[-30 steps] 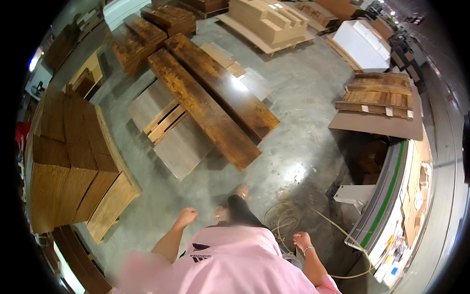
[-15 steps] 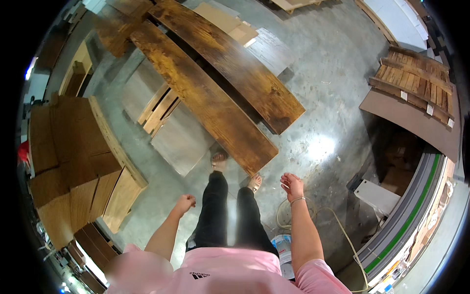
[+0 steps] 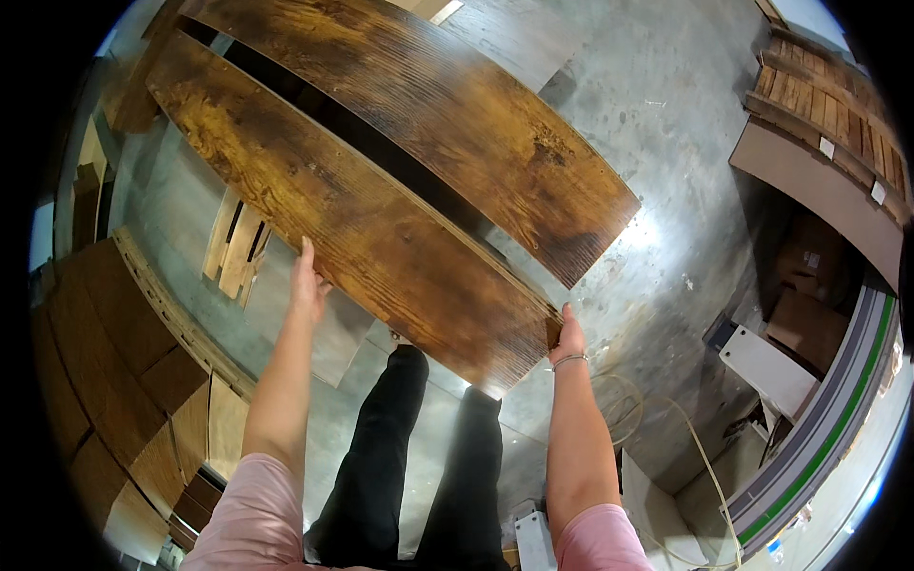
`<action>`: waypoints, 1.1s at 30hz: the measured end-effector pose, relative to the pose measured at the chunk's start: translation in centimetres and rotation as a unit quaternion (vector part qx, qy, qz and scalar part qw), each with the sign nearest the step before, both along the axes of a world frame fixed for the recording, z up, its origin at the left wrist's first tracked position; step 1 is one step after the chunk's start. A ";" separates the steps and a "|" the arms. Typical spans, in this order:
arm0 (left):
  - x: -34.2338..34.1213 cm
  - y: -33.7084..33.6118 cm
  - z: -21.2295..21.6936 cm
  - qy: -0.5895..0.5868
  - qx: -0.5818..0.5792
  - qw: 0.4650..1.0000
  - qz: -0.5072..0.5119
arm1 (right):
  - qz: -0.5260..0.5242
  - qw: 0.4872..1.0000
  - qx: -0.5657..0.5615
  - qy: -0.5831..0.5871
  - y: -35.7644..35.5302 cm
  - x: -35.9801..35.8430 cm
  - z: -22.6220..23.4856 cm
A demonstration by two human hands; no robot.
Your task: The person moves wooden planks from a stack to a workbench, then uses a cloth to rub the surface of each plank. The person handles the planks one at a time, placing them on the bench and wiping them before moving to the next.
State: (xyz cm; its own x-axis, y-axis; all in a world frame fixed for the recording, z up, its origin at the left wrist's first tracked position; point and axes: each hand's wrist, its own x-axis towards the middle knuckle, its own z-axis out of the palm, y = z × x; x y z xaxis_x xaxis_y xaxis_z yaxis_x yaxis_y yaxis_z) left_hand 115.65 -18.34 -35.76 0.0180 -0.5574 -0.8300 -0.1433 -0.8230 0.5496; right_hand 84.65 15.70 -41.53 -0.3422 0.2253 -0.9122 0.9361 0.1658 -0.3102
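Note:
Two long brown wood-grain boards lie side by side with a dark gap between them, running from far left to near right. Along the outer left edge of the nearer wooden board (image 3: 381, 257), my left hand (image 3: 307, 284) grips the edge, its fingers partly hidden. My right hand (image 3: 569, 335), with a bracelet at the wrist, holds the same board's opposite edge close to its near end, with the thumb up and the fingers out of sight. Apart from both hands, the farther wooden board (image 3: 457, 114) lies beyond the gap.
Brown cardboard stacks (image 3: 124, 352) stand at the left. A slatted wooden pallet (image 3: 234, 249) shows beside the nearer board. On the right are a white panel (image 3: 766, 369), a yellowish hose (image 3: 700, 447) on the concrete floor, and a rack edge with a green stripe (image 3: 828, 428).
Both hands have reached forward from the sides of my body and taken hold of the nearer board's edges. My view has moved closer to the boards.

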 end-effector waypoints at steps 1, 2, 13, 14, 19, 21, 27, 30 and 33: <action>-1.1 -0.8 -0.4 0.006 -0.009 1.000 0.014 | -0.008 1.000 -0.012 0.007 0.5 -0.1 -2.0; 0.3 -1.4 -1.9 -0.001 -0.001 1.000 0.025 | -0.015 1.000 -0.007 0.003 -0.4 0.3 -2.2; -1.3 0.7 -3.1 0.002 -0.008 0.994 0.110 | -0.032 0.991 0.063 0.111 -2.0 1.9 0.4; -1.3 0.9 -2.9 0.015 -0.018 0.993 0.113 | -0.034 0.992 0.060 0.108 -2.2 2.3 0.7; -1.2 1.8 -3.3 -0.107 -0.037 0.988 0.108 | -0.032 0.989 0.063 0.132 -1.3 3.5 0.5; -1.1 2.1 -3.2 -0.084 -0.061 0.989 0.110 | -0.021 0.993 0.046 0.110 -1.4 3.5 1.2; -0.8 7.2 -3.2 -0.071 -0.068 0.991 0.088 | 0.019 0.996 0.022 0.087 6.0 3.7 -0.8; -0.8 12.2 -3.7 -0.030 -0.051 0.992 0.116 | 0.030 0.996 0.025 0.083 10.6 3.1 0.1; -0.8 17.9 -4.6 -0.021 -0.057 0.992 0.115 | 0.078 0.991 0.031 0.103 16.1 1.9 0.2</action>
